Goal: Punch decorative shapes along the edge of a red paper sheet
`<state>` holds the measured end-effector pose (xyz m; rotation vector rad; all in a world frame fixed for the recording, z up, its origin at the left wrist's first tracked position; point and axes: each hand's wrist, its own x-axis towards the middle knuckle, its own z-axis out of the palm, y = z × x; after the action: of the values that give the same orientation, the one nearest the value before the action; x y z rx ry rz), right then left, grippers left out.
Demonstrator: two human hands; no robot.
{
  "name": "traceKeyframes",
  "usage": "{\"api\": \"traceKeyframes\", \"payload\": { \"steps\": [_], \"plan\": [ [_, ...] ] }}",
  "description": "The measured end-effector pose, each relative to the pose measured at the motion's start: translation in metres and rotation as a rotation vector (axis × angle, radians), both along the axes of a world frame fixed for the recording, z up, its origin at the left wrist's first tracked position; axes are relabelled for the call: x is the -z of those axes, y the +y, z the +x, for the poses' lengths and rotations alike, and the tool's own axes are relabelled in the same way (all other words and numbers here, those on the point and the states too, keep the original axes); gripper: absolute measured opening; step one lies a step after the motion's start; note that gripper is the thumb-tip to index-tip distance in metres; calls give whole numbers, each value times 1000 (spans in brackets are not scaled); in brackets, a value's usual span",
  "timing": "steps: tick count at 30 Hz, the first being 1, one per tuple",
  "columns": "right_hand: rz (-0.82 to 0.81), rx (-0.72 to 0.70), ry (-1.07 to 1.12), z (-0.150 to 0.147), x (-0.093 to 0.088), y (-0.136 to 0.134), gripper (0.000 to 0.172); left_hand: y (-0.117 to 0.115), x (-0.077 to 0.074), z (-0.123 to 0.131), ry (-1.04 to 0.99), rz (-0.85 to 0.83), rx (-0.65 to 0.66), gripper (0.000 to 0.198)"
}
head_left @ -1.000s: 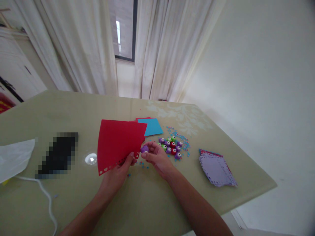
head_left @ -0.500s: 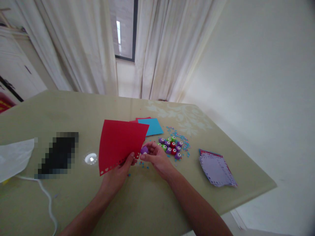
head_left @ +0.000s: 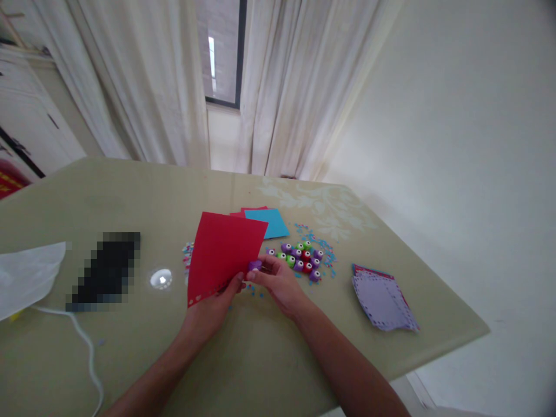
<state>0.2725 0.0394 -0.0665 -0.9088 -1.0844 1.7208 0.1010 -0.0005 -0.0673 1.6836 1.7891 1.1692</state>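
A sheet of red paper point(head_left: 229, 246) is pinched along its lower right part by my left hand point(head_left: 223, 297). Small shapes are cut along its near edge. My right hand point(head_left: 278, 284) grips a small purple craft punch point(head_left: 254, 266) at the paper's lower right corner. Whether the paper sits inside the punch's slot I cannot tell. Just beyond my right hand stand several more craft punches point(head_left: 299, 264) in purple, green and red, each with an eye-like top.
Behind the red sheet lies blue paper point(head_left: 271, 223) over more red paper. Paper bits point(head_left: 324, 249) are scattered around the punches. At the right is a stack of punched sheets point(head_left: 384, 298). A blurred dark object point(head_left: 106, 272), white sheet point(head_left: 30, 278) and white cable point(head_left: 89, 353) lie left.
The red paper has shifted right and turned slightly in my left hand, uncovering paper bits on its left. My right hand stays at its corner with the purple punch.
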Motion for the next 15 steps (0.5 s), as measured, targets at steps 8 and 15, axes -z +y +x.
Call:
{"api": "traceKeyframes", "payload": {
  "steps": [8, 15],
  "plan": [
    [-16, 27, -8, -1, 1, -3, 43, -1, 15, 5, -250, -140, -48, 30],
    [3, 49, 0, -7, 1, -5, 40, -1, 17, 7, -334, -206, -54, 35]
  ]
}}
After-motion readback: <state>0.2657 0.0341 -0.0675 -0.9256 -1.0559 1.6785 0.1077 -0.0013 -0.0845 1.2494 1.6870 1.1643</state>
